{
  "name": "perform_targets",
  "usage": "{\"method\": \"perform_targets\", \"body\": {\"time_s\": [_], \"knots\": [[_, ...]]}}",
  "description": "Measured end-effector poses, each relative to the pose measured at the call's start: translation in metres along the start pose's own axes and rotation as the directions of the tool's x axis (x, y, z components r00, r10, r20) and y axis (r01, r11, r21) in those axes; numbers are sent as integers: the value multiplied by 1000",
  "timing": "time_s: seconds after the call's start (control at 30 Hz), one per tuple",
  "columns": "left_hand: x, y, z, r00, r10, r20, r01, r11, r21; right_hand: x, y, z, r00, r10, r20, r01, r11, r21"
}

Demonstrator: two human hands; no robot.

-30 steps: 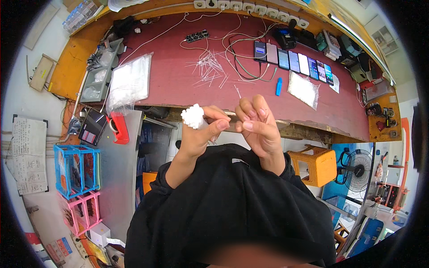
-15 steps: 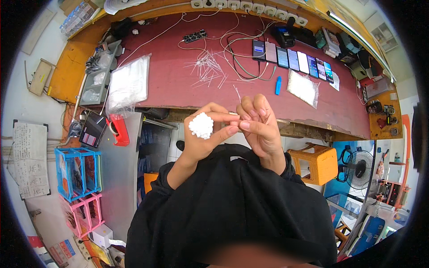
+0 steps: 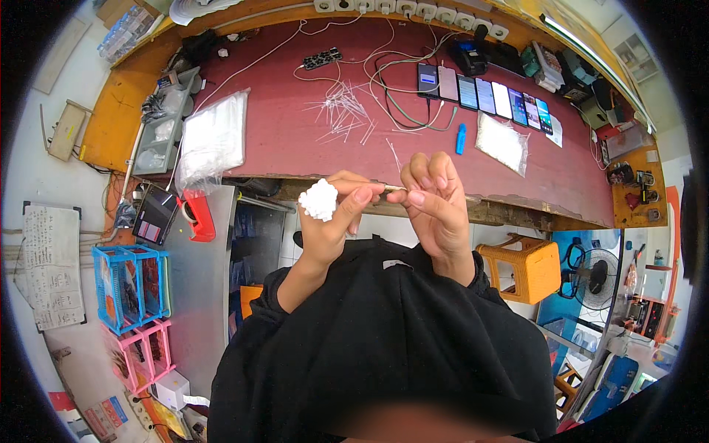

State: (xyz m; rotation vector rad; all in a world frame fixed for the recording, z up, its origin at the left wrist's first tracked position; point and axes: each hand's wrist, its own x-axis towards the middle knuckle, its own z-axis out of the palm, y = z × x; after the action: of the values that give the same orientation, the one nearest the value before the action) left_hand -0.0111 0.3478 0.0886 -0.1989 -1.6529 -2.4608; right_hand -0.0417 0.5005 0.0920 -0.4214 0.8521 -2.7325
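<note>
Maroon tabletop [image 3: 273, 118] spans the upper view, bearing scattered thin white sticks [image 3: 343, 114], a row of phones [image 3: 484, 97], a blue capped tool [image 3: 461, 139] and a clear packet of small white pieces [image 3: 502, 144]. Both hands work just off the table's near edge, above the lap and pale floor. Left hand [image 3: 329, 230] is wrapped around a bundle of white rods [image 3: 318, 200], the cluster of ends turned up toward the camera; the bundle's lower length is hidden by the palm. Right hand [image 3: 444, 218] brings thumb and forefinger together on a thin pale piece [image 3: 394, 187] that bridges the gap to the left fingertips; its exact grip at the left end cannot be told. Risk, as judged: the left thumb and forefinger reach out toward the thin piece, so the hold around the bundle may slacken; rods could then slide out, and with no tabletop directly beneath, would probably reach lap or floor. Second risk: a slight mismatch in pull between the hands could bend the piece or flick it loose, the contact being so small. Pose: both forearms rise from black sleeves, wrists bent inward, fingertips meeting near the body's midline; remaining right fingers are loosely curled, palm partly facing the camera.
</note>
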Motion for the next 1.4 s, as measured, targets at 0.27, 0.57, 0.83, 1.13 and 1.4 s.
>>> {"method": "perform_targets", "body": {"time_s": [0.27,0.57,0.83,1.13,1.4], "knots": [[-2,1,0,997,43,57,-55,975,216,-3,0,5,998,-64,14,65,991,-114],[-1,5,-4,984,114,140,-148,953,265,-6,-2,6,1000,-13,22,15,995,-94],[3,17,-16,966,-67,250,-32,928,372,-6,-5,7,993,62,102,-16,919,-395],[0,1,-24,924,-211,320,208,977,42,-5,-4,-3,939,296,173,-306,951,36],[3,12,-14,882,395,257,-467,806,363,-5,-5,-2,902,414,123,-432,860,272]]}}
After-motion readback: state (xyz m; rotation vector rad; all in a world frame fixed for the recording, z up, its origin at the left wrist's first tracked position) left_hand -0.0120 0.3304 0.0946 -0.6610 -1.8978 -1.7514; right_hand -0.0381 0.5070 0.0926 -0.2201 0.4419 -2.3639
